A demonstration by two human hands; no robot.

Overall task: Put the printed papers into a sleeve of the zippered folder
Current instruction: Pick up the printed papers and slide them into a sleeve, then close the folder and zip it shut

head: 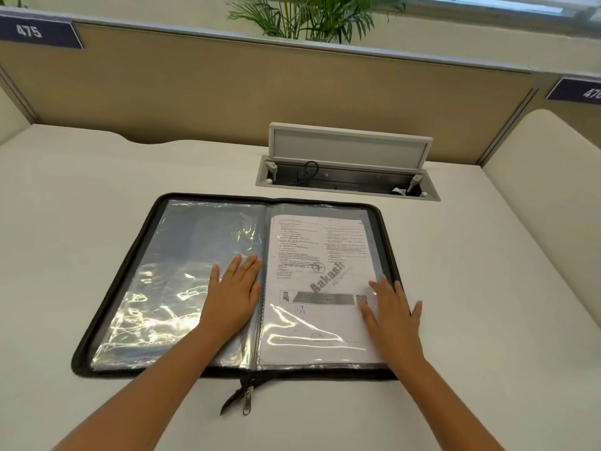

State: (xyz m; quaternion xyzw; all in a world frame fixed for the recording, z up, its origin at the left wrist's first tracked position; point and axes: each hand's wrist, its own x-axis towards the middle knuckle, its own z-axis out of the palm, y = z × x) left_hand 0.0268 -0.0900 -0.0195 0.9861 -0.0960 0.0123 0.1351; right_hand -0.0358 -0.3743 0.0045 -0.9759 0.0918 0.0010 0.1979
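The zippered folder (107, 281) lies open flat on the white desk, its black zip border all round and its zip pull (247, 400) hanging off the near edge. The printed papers (312, 265) sit inside the clear sleeve on the right-hand page, text and a grey watermark showing through the plastic. The left-hand page shows shiny sleeves (182, 281) with no paper visible in them. My left hand (234, 294) rests flat, fingers spread, on the left sleeves beside the spine. My right hand (395, 314) lies flat on the lower right of the papers' sleeve, its outer fingers over the folder's edge.
Behind the folder an open cable box (348, 180) is sunk into the desk, its lid (349, 146) tilted up. A tan partition (260, 92) closes the far side, with a plant (312, 17) beyond. A cream side panel (553, 177) stands on the right.
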